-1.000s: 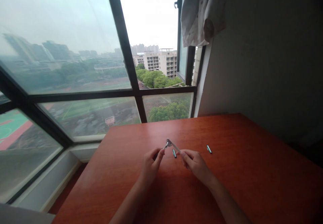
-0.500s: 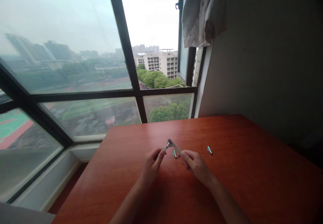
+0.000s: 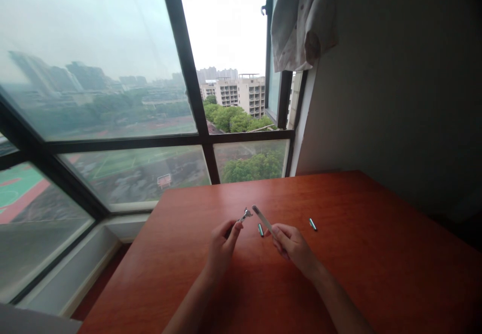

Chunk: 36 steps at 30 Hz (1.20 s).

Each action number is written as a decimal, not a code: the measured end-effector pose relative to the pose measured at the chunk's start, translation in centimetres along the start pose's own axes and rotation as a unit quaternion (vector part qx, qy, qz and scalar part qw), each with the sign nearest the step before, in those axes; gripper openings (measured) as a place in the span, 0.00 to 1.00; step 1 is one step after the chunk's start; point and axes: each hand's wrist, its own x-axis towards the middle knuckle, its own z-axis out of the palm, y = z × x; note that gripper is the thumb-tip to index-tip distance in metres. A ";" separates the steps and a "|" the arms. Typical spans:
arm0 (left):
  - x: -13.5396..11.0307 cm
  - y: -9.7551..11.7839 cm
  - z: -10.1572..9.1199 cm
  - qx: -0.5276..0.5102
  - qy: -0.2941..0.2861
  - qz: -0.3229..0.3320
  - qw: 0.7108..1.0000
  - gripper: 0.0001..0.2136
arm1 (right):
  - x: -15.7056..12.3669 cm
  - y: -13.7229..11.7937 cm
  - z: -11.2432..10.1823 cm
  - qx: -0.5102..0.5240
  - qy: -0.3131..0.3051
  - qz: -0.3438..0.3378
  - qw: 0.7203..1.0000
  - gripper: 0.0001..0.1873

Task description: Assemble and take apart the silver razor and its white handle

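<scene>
My left hand [image 3: 221, 246] is closed round the grip of a silver razor handle [image 3: 244, 215], whose small forked head points up and to the right. In my right hand [image 3: 292, 243] is a slim white stick, like a toothbrush [image 3: 263, 219], with a darker far end tilted up to the left. A small gap separates the two tips above the table. Just behind the stick lies a small dark-green strip, like a razor cartridge [image 3: 260, 230]. A second similar cartridge [image 3: 313, 224] rests farther right. Fingers hide the lower parts of both held things.
Both hands are over a reddish-brown wooden table [image 3: 181, 253]. Beyond its far and left edges stand dark-framed windows [image 3: 205, 138], one of them open. A pale curtain [image 3: 297, 27] hangs at the upper right, beside a shadowed wall [image 3: 376, 98].
The razor handle has moved left and slightly down with my left hand, away from the stick's tip, which it overlapped before. My right hand is almost still.
</scene>
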 end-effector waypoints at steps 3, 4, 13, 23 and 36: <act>-0.1 0.1 0.1 -0.006 -0.013 0.004 1.000 0.17 | 0.0 0.0 0.0 -0.003 -0.003 0.000 1.000 0.24; -0.2 0.2 0.2 -0.007 -0.017 0.005 1.000 0.17 | -0.1 -0.1 0.1 -0.003 -0.005 0.001 1.000 0.25; -0.3 0.3 0.4 0.001 -0.017 0.023 1.000 0.16 | -0.2 -0.4 0.3 -0.002 -0.018 -0.003 1.000 0.25; -0.2 0.0 0.3 0.015 0.000 0.018 1.000 0.17 | -0.1 -0.3 0.3 -0.003 -0.022 -0.006 1.000 0.26; -0.2 0.4 0.4 0.019 0.014 0.011 1.000 0.19 | -0.1 0.0 0.2 -0.037 0.004 -0.014 0.999 0.26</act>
